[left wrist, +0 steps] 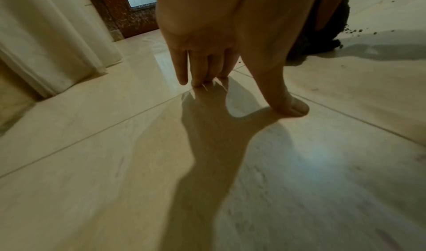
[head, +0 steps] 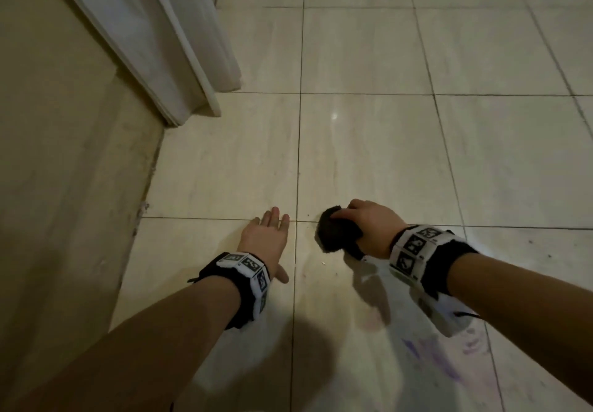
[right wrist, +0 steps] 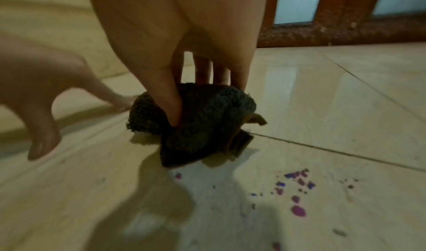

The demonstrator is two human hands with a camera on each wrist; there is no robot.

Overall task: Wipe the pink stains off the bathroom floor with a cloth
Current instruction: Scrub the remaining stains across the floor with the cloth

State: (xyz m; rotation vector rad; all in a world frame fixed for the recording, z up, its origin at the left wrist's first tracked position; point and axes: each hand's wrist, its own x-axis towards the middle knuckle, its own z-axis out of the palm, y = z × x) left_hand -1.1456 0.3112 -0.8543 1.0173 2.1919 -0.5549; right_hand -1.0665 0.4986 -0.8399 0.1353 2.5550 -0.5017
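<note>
My right hand (head: 369, 222) grips a bunched dark fuzzy cloth (head: 337, 233) (right wrist: 198, 120), thumb and fingers curled round it, the cloth touching the pale tiled floor (head: 369, 142). Pink and purple stains (right wrist: 297, 191) dot the tile just in front of the cloth in the right wrist view; faint smears (head: 426, 357) show near my right forearm in the head view. My left hand (head: 268, 238) (left wrist: 230, 83) rests open on the floor left of the cloth, straight fingertips and thumb touching the tile. The cloth (left wrist: 322, 42) lies behind it in the left wrist view.
A white door frame (head: 179, 59) and a beige wall (head: 57, 155) stand to the left. A brown wooden door with frosted panes (right wrist: 341, 14) closes the far side. Small dark crumbs (left wrist: 355, 31) lie on the tile near the cloth.
</note>
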